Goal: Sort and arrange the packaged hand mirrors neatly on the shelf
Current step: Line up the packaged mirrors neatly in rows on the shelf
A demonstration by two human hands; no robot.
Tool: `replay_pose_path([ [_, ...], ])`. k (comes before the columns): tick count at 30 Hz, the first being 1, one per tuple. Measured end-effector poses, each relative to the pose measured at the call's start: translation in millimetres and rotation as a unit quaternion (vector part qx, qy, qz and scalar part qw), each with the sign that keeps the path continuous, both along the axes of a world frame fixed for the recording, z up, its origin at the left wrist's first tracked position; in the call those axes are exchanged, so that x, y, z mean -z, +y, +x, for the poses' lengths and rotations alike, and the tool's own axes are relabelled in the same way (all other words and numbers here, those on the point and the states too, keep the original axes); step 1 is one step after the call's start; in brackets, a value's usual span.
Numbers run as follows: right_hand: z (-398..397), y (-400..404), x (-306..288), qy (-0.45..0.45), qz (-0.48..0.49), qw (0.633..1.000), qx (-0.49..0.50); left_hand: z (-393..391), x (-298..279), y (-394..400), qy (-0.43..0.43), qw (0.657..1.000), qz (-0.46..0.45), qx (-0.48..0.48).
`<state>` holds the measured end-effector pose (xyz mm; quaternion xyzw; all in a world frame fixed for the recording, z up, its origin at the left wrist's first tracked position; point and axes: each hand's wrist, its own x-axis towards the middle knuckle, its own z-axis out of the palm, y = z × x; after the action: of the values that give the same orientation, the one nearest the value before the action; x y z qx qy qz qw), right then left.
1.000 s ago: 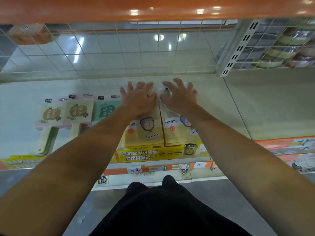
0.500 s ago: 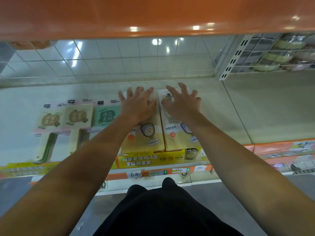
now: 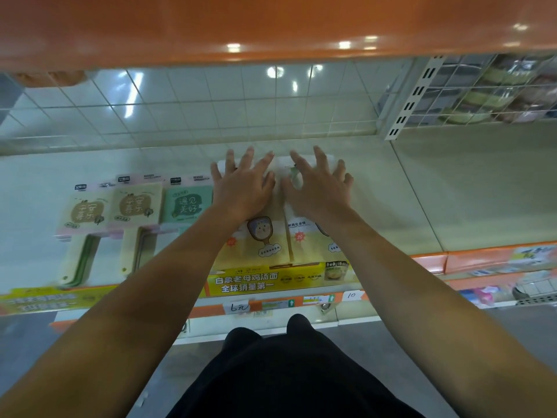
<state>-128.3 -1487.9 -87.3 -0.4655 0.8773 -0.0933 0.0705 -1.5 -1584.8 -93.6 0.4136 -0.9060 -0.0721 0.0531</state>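
Two yellow packaged hand mirrors lie side by side on the pale shelf (image 3: 407,206): the left pack (image 3: 256,242) and the right pack (image 3: 310,241). My left hand (image 3: 241,185) presses flat on the top of the left pack with fingers spread. On the right pack, my right hand (image 3: 316,185) lies flat in the same way. Left of them, three more mirror packs lie in a row: two beige ones (image 3: 86,212) (image 3: 137,203) and a green one (image 3: 185,205), their handles pointing toward me.
An orange shelf (image 3: 271,22) hangs overhead. A wire grid (image 3: 180,110) backs the shelf. A slotted upright (image 3: 413,98) divides off the right bay, where packaged goods (image 3: 494,95) sit behind the mesh. Yellow banner (image 3: 271,280) and price tags (image 3: 239,307) line the front edge.
Both hands have kept pressing the two yellow packs, which sit slightly farther back on the shelf. My head has dipped, so the orange shelf above fills more of the view.
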Motion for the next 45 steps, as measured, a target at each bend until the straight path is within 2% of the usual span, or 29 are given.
replay_pose_path([
  [5, 14.2, 23.2, -4.7, -0.002, -0.004, 1.0, -0.012, 13.4, -0.2, 37.3, 0.019, 0.999, -0.049, 0.013],
  [9, 15.1, 28.1, 6.0, -0.014, 0.017, 0.999, -0.023, 21.9, 13.7, 47.4, -0.008, 1.0, -0.021, 0.015],
  [24, 28.4, 49.4, 5.4, -0.007, 0.015, 1.0, 0.013, 38.4, 6.8, 73.9, 0.037, 0.998, 0.052, -0.018],
  [34, 42.3, 56.0, 12.7, 0.002, 0.032, 0.999, 0.026, 42.6, 12.4, 83.2, 0.011, 0.998, 0.062, -0.01],
  [39, 42.4, 58.0, 5.0, -0.002, 0.034, 0.999, 0.033, 48.5, 5.2, 85.4, 0.025, 0.998, 0.057, 0.0],
  [42, 51.9, 56.8, -6.5, -0.005, -0.017, 0.999, 0.042, 56.1, -3.9, 84.3, 0.051, 0.998, 0.045, -0.007],
  [45, 68.7, 56.2, -14.3, -0.017, -0.129, 0.991, 0.029, 65.8, -8.0, 80.8, 0.082, 0.997, 0.001, -0.014],
])
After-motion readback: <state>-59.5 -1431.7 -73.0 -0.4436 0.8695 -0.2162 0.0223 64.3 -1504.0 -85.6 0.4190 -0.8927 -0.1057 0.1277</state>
